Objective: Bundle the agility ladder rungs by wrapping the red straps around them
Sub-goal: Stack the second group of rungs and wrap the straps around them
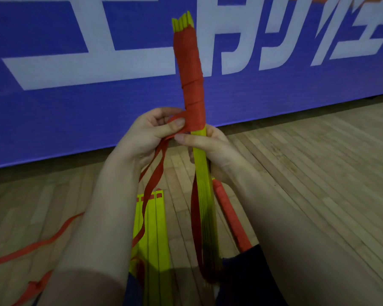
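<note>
A bundle of yellow ladder rungs stands nearly upright in front of me, its upper half wound in red strap, with yellow tips showing at the top. My left hand pinches the loose red strap right beside the lowest winding. My right hand grips the bare yellow part of the bundle just below the wrap. The free strap tail hangs down from my left hand toward the floor.
More yellow rungs lie flat on the wooden floor between my arms. A fully red-wrapped bundle lies on the floor to the right. Loose red strap trails off left. A blue banner wall stands close ahead.
</note>
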A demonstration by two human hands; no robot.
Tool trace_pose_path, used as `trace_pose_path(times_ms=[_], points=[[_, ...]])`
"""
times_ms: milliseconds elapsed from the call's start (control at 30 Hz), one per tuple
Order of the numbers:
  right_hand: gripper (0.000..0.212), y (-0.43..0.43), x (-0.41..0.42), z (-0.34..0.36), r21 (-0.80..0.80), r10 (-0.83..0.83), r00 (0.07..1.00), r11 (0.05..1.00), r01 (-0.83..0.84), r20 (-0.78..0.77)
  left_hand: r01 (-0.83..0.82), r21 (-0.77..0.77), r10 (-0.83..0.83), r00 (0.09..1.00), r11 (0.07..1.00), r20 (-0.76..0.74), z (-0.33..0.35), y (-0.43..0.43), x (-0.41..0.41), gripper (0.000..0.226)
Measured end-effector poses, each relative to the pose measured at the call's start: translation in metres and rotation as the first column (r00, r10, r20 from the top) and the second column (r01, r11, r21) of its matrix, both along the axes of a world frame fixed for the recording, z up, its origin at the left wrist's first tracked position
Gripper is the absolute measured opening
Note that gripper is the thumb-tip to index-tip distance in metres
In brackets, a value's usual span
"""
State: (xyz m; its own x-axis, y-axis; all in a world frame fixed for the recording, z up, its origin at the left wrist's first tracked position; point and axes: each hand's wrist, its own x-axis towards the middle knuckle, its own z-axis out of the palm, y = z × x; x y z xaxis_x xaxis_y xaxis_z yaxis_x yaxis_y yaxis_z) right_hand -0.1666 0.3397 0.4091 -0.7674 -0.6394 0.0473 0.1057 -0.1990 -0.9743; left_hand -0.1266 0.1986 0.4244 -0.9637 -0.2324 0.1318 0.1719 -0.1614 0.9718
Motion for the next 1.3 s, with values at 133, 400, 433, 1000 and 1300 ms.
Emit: trace_pose_path(times_ms=[133, 400, 433, 1000, 1300], points=[[0.019, 0.000, -0.004, -0.003, -0.048, 0.164, 0.982, 0.986, -0.160, 0.095, 0.094, -0.040, -0.094, 0.995, 0.995, -0.012, -0.002, 0.002, 0.000, 0.035], [0.045, 0.012, -0.006, -0.001, 0.092, 0.426, 0.901, 0.897, -0.433, 0.088, 0.236, -0.201, -0.244, 0.970, 0.951, -0.012, 0.005, 0.003, 0.011, 0.035], [0.051, 0.013, -0.006, 0.000, 0.123, 0.398, 0.912, 0.905, -0.408, 0.097, 0.203, -0.183, -0.211, 0.977, 0.962, -0.022, 0.005, 0.005, 0.011, 0.038], [0.042, -0.016, 0.003, -0.017, 0.200, -0.330, 0.555, 0.697, 0.689, -0.764, -0.390, -0.224, 0.352, 0.916, 0.893, -0.193, 0.005, 0.033, -0.007, 0.020], [0.089, -0.005, 0.004, -0.016, 0.131, -0.143, 0.316, 0.696, 0.706, -0.938, -0.351, -0.114, 0.333, 0.931, 0.929, -0.149, 0.007, 0.025, -0.002, 0.026]])
